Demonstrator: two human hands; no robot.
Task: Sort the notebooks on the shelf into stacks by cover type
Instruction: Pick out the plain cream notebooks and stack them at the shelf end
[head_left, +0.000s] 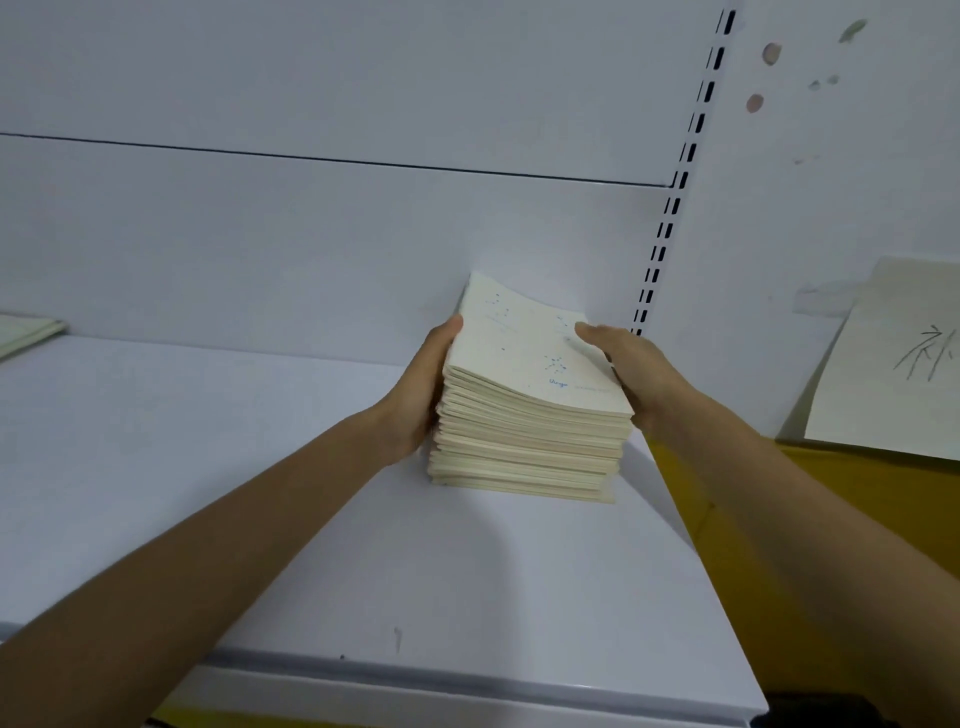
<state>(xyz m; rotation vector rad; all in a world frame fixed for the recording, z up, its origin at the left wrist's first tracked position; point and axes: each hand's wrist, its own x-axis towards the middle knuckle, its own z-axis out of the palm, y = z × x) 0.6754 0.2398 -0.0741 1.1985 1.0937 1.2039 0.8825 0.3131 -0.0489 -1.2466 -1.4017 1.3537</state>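
A thick stack of cream notebooks (530, 426) stands on the white shelf (208, 467), near its right end and against the back panel. The top cover bears small blue star patterns and blue writing. My left hand (421, 395) presses the stack's left side, thumb at the top edge. My right hand (631, 374) grips the right side, with fingers lying over the top cover. The upper notebooks curve upward toward the back.
Another cream notebook (26, 332) lies at the shelf's far left edge. A slotted upright (675, 197) marks the shelf's right end. Beyond it a paper sheet with pencil strokes (898, 364) leans on the wall above a yellow surface (831, 519).
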